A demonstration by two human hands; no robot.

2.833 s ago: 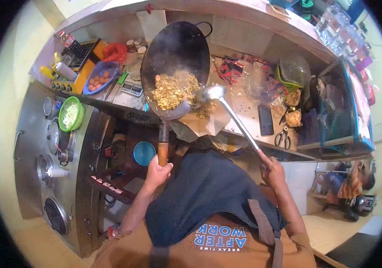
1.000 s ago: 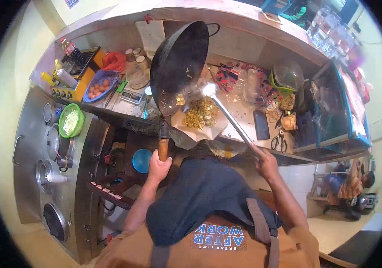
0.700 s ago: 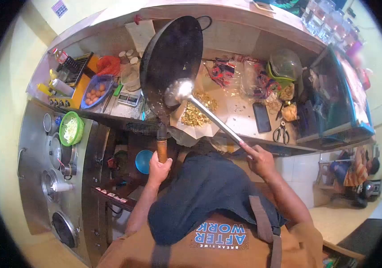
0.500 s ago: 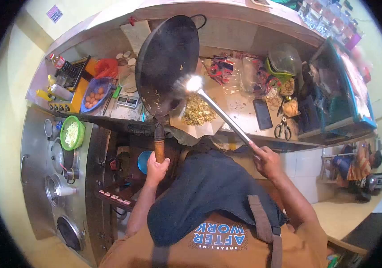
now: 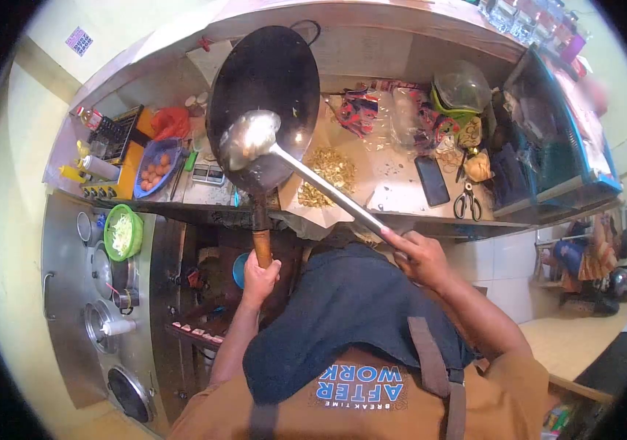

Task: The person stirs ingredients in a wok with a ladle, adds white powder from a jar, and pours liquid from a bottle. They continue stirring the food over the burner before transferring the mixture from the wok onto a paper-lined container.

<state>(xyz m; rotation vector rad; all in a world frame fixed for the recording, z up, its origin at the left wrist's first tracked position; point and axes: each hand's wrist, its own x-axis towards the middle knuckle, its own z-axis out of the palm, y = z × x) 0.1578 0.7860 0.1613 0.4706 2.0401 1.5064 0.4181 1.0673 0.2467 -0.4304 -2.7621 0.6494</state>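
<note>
My left hand (image 5: 260, 280) is closed around the wooden handle of a large black wok (image 5: 284, 81), which is tilted up over the counter. In my right hand (image 5: 419, 257) is the long metal handle of a ladle (image 5: 251, 141); its shiny bowl is in front of the wok's lower part, and whether they touch I cannot tell. Chopped yellow-brown food (image 5: 330, 172) lies on brown paper (image 5: 328, 214) just right of the wok.
Eggs fill a blue basket (image 5: 172, 151) left of the wok, near a small scale (image 5: 208, 174). A phone (image 5: 431, 181) and scissors (image 5: 467, 202) lie to the right. A green basket (image 5: 134, 242) of white shreds stands on the steel counter (image 5: 68, 308) at left.
The ladle has moved left, from over the food to in front of the wok. My right hand has shifted slightly left, and the wok has tipped a little left.
</note>
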